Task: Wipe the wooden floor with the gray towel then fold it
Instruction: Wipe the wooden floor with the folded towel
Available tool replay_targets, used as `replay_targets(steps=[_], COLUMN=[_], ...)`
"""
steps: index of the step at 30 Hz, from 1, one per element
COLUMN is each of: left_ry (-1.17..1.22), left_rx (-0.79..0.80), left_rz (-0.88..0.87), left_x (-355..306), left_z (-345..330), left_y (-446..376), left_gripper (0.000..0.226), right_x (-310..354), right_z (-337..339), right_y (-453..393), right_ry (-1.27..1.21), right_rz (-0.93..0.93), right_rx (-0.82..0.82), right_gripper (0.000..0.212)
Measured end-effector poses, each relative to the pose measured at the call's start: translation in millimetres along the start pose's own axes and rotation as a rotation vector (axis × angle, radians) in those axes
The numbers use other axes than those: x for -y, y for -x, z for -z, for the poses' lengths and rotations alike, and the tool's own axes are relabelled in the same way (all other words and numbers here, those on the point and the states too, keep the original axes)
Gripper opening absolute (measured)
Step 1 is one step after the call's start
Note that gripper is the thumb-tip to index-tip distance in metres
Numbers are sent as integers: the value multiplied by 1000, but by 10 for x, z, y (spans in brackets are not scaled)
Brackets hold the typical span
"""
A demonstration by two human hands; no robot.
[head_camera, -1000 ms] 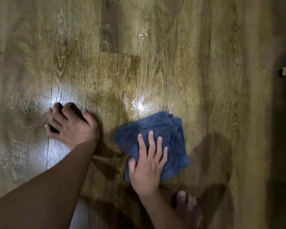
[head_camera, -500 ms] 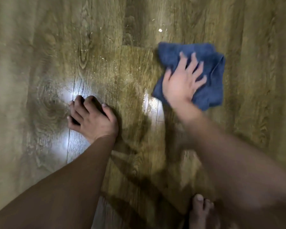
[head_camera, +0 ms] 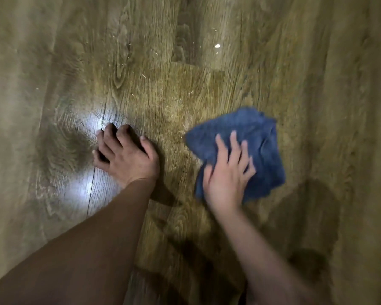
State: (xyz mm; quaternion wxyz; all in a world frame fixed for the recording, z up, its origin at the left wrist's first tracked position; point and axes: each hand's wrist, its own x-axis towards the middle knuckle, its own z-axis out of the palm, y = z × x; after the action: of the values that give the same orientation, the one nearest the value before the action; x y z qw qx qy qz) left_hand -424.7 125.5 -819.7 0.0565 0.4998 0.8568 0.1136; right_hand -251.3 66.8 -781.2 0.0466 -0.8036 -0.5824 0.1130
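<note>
The towel (head_camera: 253,137) looks blue-gray and lies bunched on the wooden floor (head_camera: 185,95), right of centre. My right hand (head_camera: 228,172) presses flat on its near part, fingers spread, blurred by motion. My left hand (head_camera: 124,155) rests on the floor to the left of the towel, fingers apart and bent at the tips, holding nothing. A gap of bare floor separates the two hands.
A bright glare patch (head_camera: 92,126) shines on the planks beside my left hand. A small light reflection (head_camera: 217,46) shows farther away. My shadow (head_camera: 306,216) darkens the floor at lower right.
My right hand has dragged the towel back toward me from the far position it had half a second ago. My left hand has stayed planted on the floor.
</note>
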Motion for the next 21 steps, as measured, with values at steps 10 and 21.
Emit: replay_targets(steps=[10,21], left_ry=[-8,-13], left_rx=[-4,18], left_rz=[3,5], left_x=[-3,-10], left_z=[-1,25], left_y=[-1,-4], left_gripper=[49,48], right_x=[71,736], right_z=[-121,-74], right_y=[960,-974], right_ry=[104,-22], right_rz=[141,5], right_rx=[130,15], right_gripper=[72,64])
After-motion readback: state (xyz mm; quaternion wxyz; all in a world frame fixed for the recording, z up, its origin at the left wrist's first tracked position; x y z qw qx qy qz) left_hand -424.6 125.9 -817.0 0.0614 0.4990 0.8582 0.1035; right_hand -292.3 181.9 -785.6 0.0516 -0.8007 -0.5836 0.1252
